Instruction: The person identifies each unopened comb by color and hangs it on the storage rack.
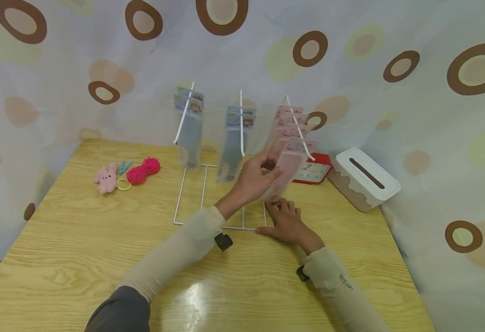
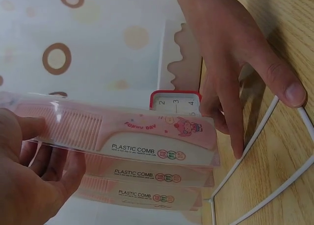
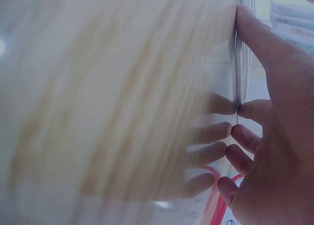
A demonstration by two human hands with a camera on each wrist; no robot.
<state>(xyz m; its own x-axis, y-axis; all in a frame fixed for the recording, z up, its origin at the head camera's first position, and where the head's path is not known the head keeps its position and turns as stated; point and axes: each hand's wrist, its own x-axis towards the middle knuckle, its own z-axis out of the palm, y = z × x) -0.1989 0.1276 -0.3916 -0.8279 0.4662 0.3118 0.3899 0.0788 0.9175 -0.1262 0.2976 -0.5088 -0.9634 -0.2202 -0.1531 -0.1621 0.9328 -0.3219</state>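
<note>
My left hand [image 1: 254, 180] pinches the frontmost pink plastic comb package [image 2: 162, 129] near its comb-tooth end. In the left wrist view the thumb lies across the clear sleeve and the other fingers curl behind it. Several more pink comb packages [image 2: 142, 174] hang behind on the same white prong [image 1: 299, 131]. My right hand [image 1: 287, 223] rests on the table by the front right corner of the white wire rack base [image 1: 242, 228]. Its thumb and fingers are spread, with the fingertips down on the wood in the right wrist view.
Blue comb packages hang from the left prong [image 1: 190, 133] and the middle prong [image 1: 241, 124]. Behind the pink ones stands a red clock [image 1: 315, 170], beside a white tissue box [image 1: 364, 177]. A pink plush toy [image 1: 107, 178], teal clip [image 1: 124, 166], yellow ring [image 1: 124, 188] and pink yarn [image 1: 143, 171] lie left.
</note>
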